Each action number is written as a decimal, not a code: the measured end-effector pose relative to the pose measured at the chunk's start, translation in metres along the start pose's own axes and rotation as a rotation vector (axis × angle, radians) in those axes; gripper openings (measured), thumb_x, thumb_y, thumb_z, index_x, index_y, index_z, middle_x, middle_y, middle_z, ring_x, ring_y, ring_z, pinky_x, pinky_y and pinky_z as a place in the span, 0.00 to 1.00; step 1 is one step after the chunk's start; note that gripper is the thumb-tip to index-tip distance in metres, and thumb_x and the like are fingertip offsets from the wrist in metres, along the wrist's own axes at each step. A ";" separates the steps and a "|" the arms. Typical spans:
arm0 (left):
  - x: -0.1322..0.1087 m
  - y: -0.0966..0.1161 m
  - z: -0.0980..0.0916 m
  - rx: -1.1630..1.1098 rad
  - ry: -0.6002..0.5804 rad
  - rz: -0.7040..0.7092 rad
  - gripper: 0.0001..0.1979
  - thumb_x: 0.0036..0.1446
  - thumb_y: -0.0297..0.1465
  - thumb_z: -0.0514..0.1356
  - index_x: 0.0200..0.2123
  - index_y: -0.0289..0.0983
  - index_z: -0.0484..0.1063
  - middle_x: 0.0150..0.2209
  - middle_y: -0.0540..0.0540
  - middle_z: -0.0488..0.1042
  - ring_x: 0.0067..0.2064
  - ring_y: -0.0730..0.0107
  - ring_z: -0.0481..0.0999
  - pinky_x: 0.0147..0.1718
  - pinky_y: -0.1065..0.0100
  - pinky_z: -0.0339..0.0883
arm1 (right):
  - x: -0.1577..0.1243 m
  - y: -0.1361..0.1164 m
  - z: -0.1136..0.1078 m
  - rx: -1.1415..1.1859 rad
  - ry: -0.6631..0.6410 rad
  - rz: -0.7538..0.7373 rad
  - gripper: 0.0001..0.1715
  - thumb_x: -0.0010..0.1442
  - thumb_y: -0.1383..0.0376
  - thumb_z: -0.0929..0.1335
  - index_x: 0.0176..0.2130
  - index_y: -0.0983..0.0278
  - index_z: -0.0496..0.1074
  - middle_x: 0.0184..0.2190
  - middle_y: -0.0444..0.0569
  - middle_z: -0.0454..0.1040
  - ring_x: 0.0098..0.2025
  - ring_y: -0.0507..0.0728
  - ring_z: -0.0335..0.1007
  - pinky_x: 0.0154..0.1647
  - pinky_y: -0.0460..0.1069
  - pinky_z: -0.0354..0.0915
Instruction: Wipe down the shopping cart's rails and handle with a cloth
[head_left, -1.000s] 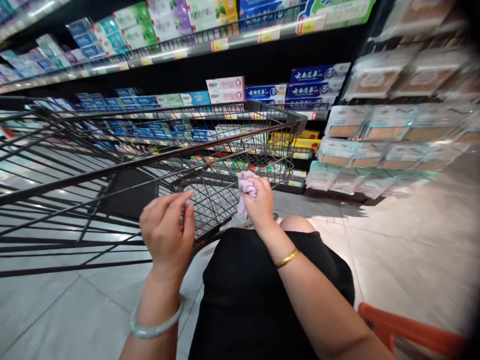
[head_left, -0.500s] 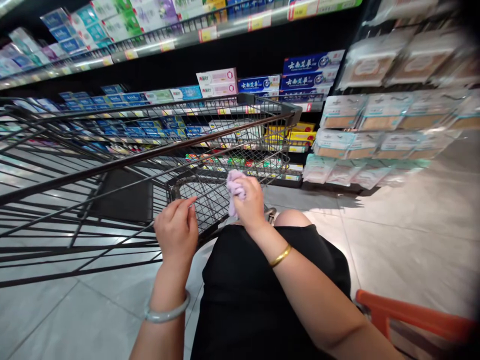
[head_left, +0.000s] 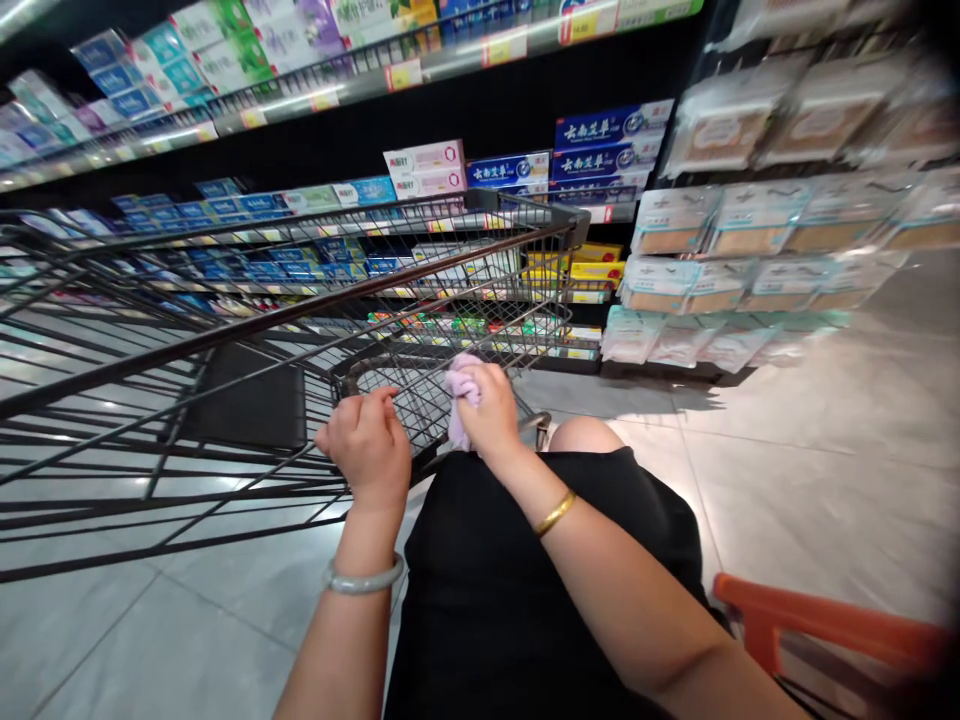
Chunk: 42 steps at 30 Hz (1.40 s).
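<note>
My right hand (head_left: 491,410) is closed around a crumpled lilac cloth (head_left: 463,385), which bulges out above and to the left of the fingers. The cloth is at the near side of a black wire shopping cart (head_left: 300,300). My left hand (head_left: 371,440) has its fingers curled round a thin side wire of the cart, left of the cloth. Its fingertips are partly hidden. A pale bangle circles my left wrist and a gold one my right.
Shelves hold toothpaste boxes (head_left: 611,160) behind the cart. Packaged goods (head_left: 754,220) hang on a rack to the right. An orange bar (head_left: 817,615) stands at the lower right. Grey floor tiles (head_left: 810,470) surround the cart.
My left hand has shifted right and slightly up the wire, closer to my right hand. The right hand with the cloth has moved a little left and down.
</note>
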<state>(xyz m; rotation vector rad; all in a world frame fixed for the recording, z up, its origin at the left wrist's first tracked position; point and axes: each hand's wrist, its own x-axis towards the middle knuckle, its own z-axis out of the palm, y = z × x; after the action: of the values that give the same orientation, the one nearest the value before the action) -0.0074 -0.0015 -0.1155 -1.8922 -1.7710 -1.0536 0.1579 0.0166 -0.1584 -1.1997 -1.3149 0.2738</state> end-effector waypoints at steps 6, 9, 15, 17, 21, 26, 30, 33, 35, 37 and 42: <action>0.000 0.005 0.003 -0.006 -0.014 0.046 0.19 0.70 0.37 0.49 0.46 0.41 0.80 0.40 0.40 0.77 0.45 0.54 0.71 0.47 0.55 0.52 | 0.015 0.012 -0.012 0.011 0.116 0.063 0.18 0.51 0.72 0.66 0.42 0.60 0.76 0.45 0.51 0.75 0.50 0.60 0.71 0.56 0.56 0.68; 0.000 0.009 0.005 0.010 -0.014 0.033 0.18 0.69 0.36 0.50 0.46 0.40 0.80 0.40 0.39 0.76 0.44 0.53 0.71 0.46 0.54 0.51 | 0.022 0.014 -0.019 0.007 0.235 0.178 0.17 0.52 0.71 0.66 0.42 0.60 0.75 0.44 0.51 0.75 0.50 0.60 0.71 0.56 0.56 0.68; 0.002 0.019 0.011 0.042 -0.024 0.036 0.17 0.68 0.34 0.50 0.46 0.41 0.79 0.40 0.40 0.76 0.45 0.52 0.70 0.46 0.54 0.51 | 0.004 -0.005 -0.005 -0.010 -0.111 -0.186 0.21 0.52 0.73 0.67 0.45 0.58 0.77 0.47 0.51 0.75 0.52 0.61 0.70 0.56 0.55 0.67; 0.002 0.023 0.013 0.035 -0.032 0.048 0.16 0.68 0.35 0.51 0.47 0.40 0.78 0.41 0.39 0.76 0.45 0.52 0.70 0.46 0.54 0.51 | 0.006 0.004 -0.004 -0.003 -0.034 -0.097 0.20 0.52 0.72 0.66 0.44 0.59 0.77 0.46 0.51 0.75 0.51 0.60 0.70 0.56 0.55 0.67; 0.003 0.032 0.016 0.020 -0.037 0.070 0.16 0.68 0.34 0.51 0.49 0.40 0.78 0.42 0.38 0.75 0.46 0.51 0.69 0.48 0.53 0.52 | 0.016 0.026 -0.006 0.017 0.256 0.285 0.18 0.51 0.71 0.65 0.41 0.61 0.75 0.42 0.50 0.73 0.47 0.60 0.70 0.55 0.56 0.68; 0.005 0.041 0.020 0.031 -0.077 0.059 0.16 0.67 0.33 0.52 0.51 0.39 0.77 0.44 0.37 0.75 0.47 0.49 0.69 0.48 0.52 0.52 | 0.005 0.011 0.006 0.095 0.035 0.033 0.21 0.49 0.72 0.65 0.44 0.59 0.75 0.44 0.50 0.74 0.51 0.59 0.71 0.56 0.54 0.67; 0.006 0.047 0.023 0.024 -0.097 0.081 0.17 0.66 0.32 0.52 0.53 0.38 0.76 0.45 0.36 0.74 0.48 0.48 0.69 0.48 0.50 0.52 | 0.002 0.024 0.018 0.195 0.097 0.183 0.21 0.47 0.71 0.66 0.42 0.60 0.75 0.44 0.50 0.76 0.50 0.59 0.71 0.57 0.53 0.67; 0.006 0.052 0.025 0.037 -0.082 0.103 0.18 0.66 0.31 0.52 0.54 0.38 0.75 0.46 0.36 0.74 0.48 0.48 0.69 0.48 0.51 0.53 | 0.005 0.047 0.023 0.239 0.276 0.436 0.20 0.47 0.69 0.64 0.42 0.63 0.71 0.38 0.47 0.76 0.41 0.57 0.71 0.50 0.53 0.69; 0.007 0.055 0.027 0.037 -0.076 0.111 0.18 0.66 0.31 0.52 0.54 0.38 0.75 0.46 0.36 0.75 0.48 0.48 0.69 0.48 0.51 0.53 | 0.006 0.052 0.024 0.248 0.295 0.463 0.20 0.48 0.68 0.64 0.43 0.63 0.70 0.36 0.45 0.75 0.38 0.56 0.70 0.47 0.51 0.70; 0.007 0.057 0.030 0.024 -0.072 0.111 0.19 0.66 0.31 0.52 0.55 0.37 0.75 0.46 0.36 0.75 0.48 0.48 0.70 0.48 0.51 0.54 | 0.009 0.046 0.022 0.265 0.271 0.418 0.20 0.48 0.68 0.64 0.43 0.62 0.71 0.37 0.45 0.76 0.40 0.56 0.71 0.49 0.51 0.69; 0.008 0.062 0.035 -0.008 -0.062 0.102 0.20 0.67 0.30 0.50 0.55 0.37 0.76 0.46 0.36 0.76 0.48 0.49 0.70 0.48 0.51 0.53 | 0.020 0.039 0.012 0.208 0.274 0.233 0.20 0.48 0.68 0.65 0.43 0.60 0.72 0.43 0.47 0.75 0.48 0.57 0.70 0.55 0.52 0.67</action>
<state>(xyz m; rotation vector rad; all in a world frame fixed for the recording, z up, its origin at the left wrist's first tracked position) 0.0617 0.0185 -0.1183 -2.0167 -1.6859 -0.9772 0.1717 0.0543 -0.1797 -1.1666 -0.8882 0.3901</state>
